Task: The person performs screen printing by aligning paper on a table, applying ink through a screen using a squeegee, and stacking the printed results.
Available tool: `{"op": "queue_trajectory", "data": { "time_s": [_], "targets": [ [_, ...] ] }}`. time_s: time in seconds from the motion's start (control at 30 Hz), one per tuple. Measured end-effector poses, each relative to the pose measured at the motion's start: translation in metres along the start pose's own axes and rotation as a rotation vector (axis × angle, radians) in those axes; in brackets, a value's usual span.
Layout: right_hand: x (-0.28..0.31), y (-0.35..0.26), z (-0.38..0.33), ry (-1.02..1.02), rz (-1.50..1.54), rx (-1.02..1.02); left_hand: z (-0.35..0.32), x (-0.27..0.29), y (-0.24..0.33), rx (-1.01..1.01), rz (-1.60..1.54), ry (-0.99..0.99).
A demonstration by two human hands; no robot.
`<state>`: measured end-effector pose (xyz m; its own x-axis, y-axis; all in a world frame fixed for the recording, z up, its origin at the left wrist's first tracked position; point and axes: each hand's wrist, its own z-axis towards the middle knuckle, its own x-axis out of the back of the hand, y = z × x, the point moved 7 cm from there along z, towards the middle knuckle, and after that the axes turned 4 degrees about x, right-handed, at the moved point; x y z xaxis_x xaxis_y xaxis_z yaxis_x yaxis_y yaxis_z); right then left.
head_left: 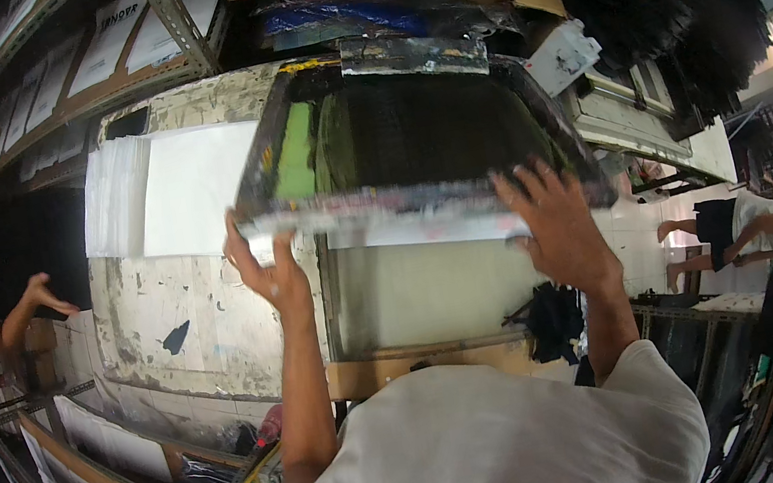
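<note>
A screen printing frame [429, 124] with a dark mesh and an ink-stained rim is tilted up over the worktable, its far edge at a dark clamp bar [413, 55]. My left hand [273, 278] grips its near left corner, fingers and thumb on either side of the rim. Toward the right end of the near rim, my right hand [562, 229] holds on with its fingers over the top and the thumb below. Blurred by motion, the near rim hovers above white paper [425, 231] on a pale board [425, 291].
White sheets [196, 186] lie on the paint-worn table [185, 309] to the left. Racks with white boards [107, 43] stand far left. Another person's hand [42, 299] is at the left; a second person [749, 230] stands right. Dark cloths [643, 9] hang at the upper right.
</note>
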<state>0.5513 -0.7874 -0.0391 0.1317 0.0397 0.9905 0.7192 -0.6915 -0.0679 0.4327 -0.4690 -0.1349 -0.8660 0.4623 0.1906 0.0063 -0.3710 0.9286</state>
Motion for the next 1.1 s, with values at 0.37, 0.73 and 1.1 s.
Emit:
{"op": "queue_trajectory", "data": {
  "time_s": [0.37,0.73,1.1],
  "targets": [
    [0.055,0.037,0.023,0.583,-0.021,-0.032,-0.061,-0.071,-0.079,0.087,0.757,-0.291],
    [0.058,0.042,0.026,0.623,0.014,0.034,-0.094,-0.075,-0.087,0.122,0.823,-0.089],
    [0.071,0.05,0.04,0.68,-0.04,0.072,-0.087,-0.069,-0.139,0.379,0.144,0.038]
  ]
}}
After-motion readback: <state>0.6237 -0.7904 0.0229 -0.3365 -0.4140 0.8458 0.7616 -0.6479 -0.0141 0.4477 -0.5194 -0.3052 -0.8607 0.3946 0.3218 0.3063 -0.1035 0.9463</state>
